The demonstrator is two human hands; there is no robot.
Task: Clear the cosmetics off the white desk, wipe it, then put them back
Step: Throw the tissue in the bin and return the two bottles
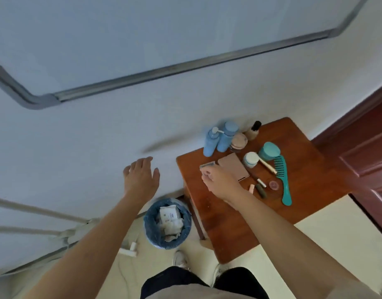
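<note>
1. Right hand (216,180) is over the stool (229,223), right of centre, fingers pinched together on a small flat card (207,165) just beside the pink compact (233,167). Whether it's lifting or setting down, I can't tell.
2. Best play as I judge it: keep the card flat and low, move straight across, don't sweep sideways into the compact.
3. Left hand (142,176) hovers open, fingers spread, holding nothing, over the white table (78,147) on the left.
4. The rest of the cosmetics crowd the stool's far end: blue bottles (220,138), jars (251,159), comb (283,180), lipsticks (261,188).
5. Edges: the card sits near the stool's left edge, with the bin (167,225) right below the gap, so a slip likely drops it in.
6. Room: the white table looks bare and wide, with plenty of landing space.
</note>
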